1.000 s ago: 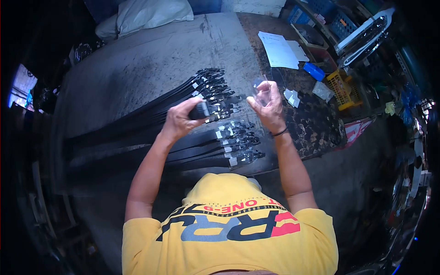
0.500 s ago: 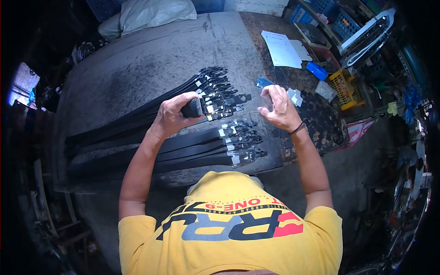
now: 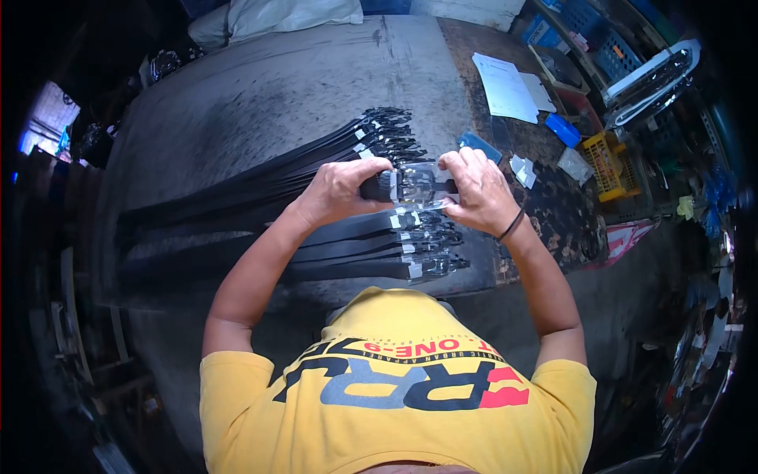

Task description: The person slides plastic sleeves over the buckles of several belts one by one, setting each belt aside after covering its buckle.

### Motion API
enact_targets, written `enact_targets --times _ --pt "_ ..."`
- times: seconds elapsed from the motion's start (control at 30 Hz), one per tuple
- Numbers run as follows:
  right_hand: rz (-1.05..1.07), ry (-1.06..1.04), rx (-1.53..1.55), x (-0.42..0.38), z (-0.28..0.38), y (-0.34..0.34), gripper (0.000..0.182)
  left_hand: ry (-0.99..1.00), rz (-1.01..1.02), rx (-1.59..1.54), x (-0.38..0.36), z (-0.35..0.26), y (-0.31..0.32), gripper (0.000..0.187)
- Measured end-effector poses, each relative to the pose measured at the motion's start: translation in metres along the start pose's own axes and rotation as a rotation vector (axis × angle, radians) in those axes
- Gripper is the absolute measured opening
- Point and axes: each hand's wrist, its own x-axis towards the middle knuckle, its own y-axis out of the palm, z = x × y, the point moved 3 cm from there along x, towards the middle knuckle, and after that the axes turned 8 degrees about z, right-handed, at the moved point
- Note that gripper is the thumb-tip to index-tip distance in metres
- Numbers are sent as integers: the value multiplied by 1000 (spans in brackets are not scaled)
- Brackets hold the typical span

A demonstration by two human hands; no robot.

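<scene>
My left hand (image 3: 346,186) is closed around the strap of a black belt (image 3: 377,188), with a white tag by its buckle end. A clear plastic sleeve (image 3: 422,175) spans the gap between my hands, over the buckle end. At its far side my right hand (image 3: 483,188) pinches the plastic, and a dark tip of the belt shows at the fingers. Beneath and beyond lies one pile of black belts (image 3: 316,150), buckle ends to the right. A nearer pile of belts (image 3: 339,253) has white tags and plastic on its buckle ends.
The worn grey table (image 3: 260,95) bears both piles. On its brown right part lie paper sheets (image 3: 505,87), a blue object (image 3: 562,130), a blue packet (image 3: 479,146) and white scraps (image 3: 523,171). A yellow basket (image 3: 612,166) stands at the right edge, white sacks (image 3: 292,12) at the back.
My hands have come together. The left moved right with the belt, and the right has closed on the clear plastic, now stretched between them over the buckle end. The view shifted slightly.
</scene>
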Motion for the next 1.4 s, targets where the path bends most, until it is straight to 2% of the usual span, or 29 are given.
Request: enact_targets --times 0.07,0.13,0.27,0.47,0.57,0.83,0.93,1.03,1.3,1.4 --pt "25 17 12 3 7 -1 43 -6 9 -29 0 -2 -2 52" --pt "-2 3 62 3 7 0 42 -100 175 -294 -2 -7 -10 50" --pt "19 -19 160 3 5 3 42 -311 312 -415 -1 -1 -13 48" --pt "13 -22 81 5 7 7 44 -210 293 -781 -3 5 -5 49" --pt "-16 -23 6 5 10 7 46 -271 330 -766 -1 3 -12 53" --pt "-35 37 -109 5 15 9 48 -245 286 -798 2 3 -9 53" --pt "-68 17 5 2 8 11 48 -230 280 -806 2 2 -11 54" --pt "0 56 96 2 3 14 49 -253 324 -771 4 -2 -14 54" --pt "-108 -1 -57 3 16 17 52 -270 354 -627 8 1 -5 55" --pt "-103 -19 -109 7 23 17 51 -213 315 -613 11 -2 -2 57"
